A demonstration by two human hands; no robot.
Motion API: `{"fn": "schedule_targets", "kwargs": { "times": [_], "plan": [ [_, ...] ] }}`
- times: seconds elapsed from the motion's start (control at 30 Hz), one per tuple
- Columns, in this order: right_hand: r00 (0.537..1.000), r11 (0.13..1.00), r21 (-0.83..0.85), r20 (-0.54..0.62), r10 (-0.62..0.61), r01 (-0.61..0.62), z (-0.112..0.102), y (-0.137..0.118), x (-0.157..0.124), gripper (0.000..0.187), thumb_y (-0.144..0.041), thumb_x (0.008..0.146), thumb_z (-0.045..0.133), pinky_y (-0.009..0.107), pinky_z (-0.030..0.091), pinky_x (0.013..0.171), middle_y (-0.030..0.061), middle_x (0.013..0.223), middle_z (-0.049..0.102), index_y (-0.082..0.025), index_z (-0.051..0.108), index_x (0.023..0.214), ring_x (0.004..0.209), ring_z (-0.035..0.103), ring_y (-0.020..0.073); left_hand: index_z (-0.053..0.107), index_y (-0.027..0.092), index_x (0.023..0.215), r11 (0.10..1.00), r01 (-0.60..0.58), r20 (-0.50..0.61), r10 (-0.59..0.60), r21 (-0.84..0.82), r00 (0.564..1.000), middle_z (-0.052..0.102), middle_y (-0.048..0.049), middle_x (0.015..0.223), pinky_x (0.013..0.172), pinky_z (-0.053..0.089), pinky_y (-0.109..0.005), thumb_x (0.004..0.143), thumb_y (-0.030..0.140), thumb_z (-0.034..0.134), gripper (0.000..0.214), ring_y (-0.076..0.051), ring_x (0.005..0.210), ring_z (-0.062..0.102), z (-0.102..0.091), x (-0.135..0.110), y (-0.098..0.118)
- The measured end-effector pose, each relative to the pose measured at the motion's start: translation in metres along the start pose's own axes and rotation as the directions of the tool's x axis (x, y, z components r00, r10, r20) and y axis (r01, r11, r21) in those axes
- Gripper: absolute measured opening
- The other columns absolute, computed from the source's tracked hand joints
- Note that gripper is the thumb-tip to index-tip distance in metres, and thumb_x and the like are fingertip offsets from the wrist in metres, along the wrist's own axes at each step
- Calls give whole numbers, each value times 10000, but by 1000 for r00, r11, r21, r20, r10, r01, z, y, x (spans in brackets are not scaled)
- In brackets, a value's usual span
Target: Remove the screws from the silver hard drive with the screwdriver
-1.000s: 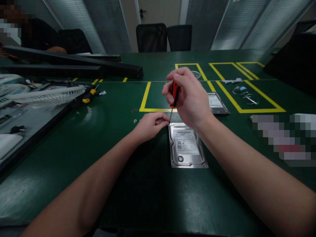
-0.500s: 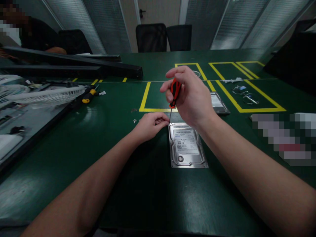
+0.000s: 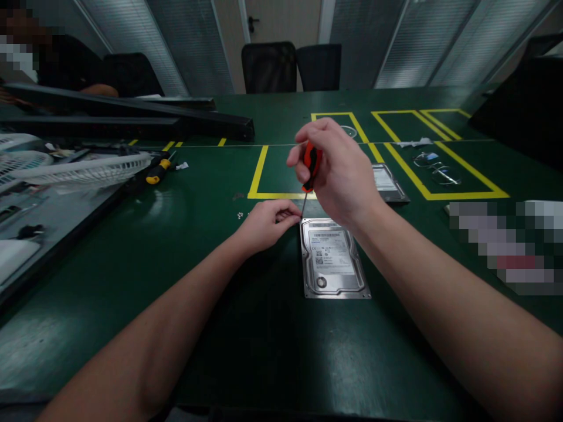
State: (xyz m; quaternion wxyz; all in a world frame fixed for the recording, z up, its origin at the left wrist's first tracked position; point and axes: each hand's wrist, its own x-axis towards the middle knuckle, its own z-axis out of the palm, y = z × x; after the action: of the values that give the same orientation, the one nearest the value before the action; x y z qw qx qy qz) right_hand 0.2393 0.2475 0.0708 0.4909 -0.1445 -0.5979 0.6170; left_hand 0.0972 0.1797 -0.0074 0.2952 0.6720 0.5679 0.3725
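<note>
The right hand (image 3: 341,170) is curled around the handle of a red-and-black screwdriver (image 3: 312,167), its shaft slanting down to the far left corner of a silver hard disk drive (image 3: 332,258). The drive lies label up on the green table (image 3: 246,351), right of the left hand (image 3: 268,225). That hand is mostly folded, thumb and forefinger close together at the screwdriver's tip by the same corner; whether they pinch anything cannot be told. Small screws (image 3: 240,215) lie just left of the left hand. A second hard disk drive (image 3: 387,184) sits beyond the right wrist, partly hidden, with eyeglasses (image 3: 437,169) farther right, inside a yellow tape outline (image 3: 466,197). On the left are a yellow-and-black screwdriver (image 3: 158,172) and a white fan grille (image 3: 88,168).
</note>
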Motion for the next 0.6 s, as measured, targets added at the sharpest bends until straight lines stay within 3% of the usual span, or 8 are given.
{"fn": "schedule_targets", "kwargs": {
  "times": [0.13, 0.27, 0.4, 0.6],
  "plan": [
    [999, 998, 54, 25, -30, 28, -3, 2, 3, 514, -670, 994, 508, 291, 456, 528, 23, 729, 650, -237, 666, 766, 579, 515, 141, 734, 159, 965, 986, -52, -21, 56, 159, 998, 751, -38, 873, 730, 506, -285, 939, 171, 622, 116, -149, 760, 658, -2, -2, 3],
    [999, 997, 62, 4, -50, 49, -3, 4, 4, 401, -566, 961, 634, 283, 465, 544, 11, 744, 659, -245, 631, 721, 580, 539, 133, 731, 166, 942, 912, -128, -23, 149, 390, 989, 718, -39, 872, 749, 471, -300, 944, 140, 588, 146, -158, 775, 614, -7, -3, 5],
    [999, 1000, 9, -49, 0, 0, -2, 6, 2, 326, -468, 932, 714, 245, 454, 553, -22, 756, 656, -246, 552, 756, 587, 542, 108, 733, 163, 940, 895, -144, -10, 163, 423, 987, 703, -52, 905, 770, 474, -311, 936, 149, 592, 142, -174, 821, 614, -9, -3, 2],
    [1000, 999, -54, 5, 6, -5, -3, 13, -1, 272, -409, 952, 709, 216, 384, 489, -59, 676, 541, -263, 538, 799, 543, 484, 99, 752, 168, 953, 924, -107, 16, 108, 367, 994, 706, -46, 887, 745, 478, -298, 923, 154, 605, 151, -164, 796, 617, -7, -2, -2]
  ]
}}
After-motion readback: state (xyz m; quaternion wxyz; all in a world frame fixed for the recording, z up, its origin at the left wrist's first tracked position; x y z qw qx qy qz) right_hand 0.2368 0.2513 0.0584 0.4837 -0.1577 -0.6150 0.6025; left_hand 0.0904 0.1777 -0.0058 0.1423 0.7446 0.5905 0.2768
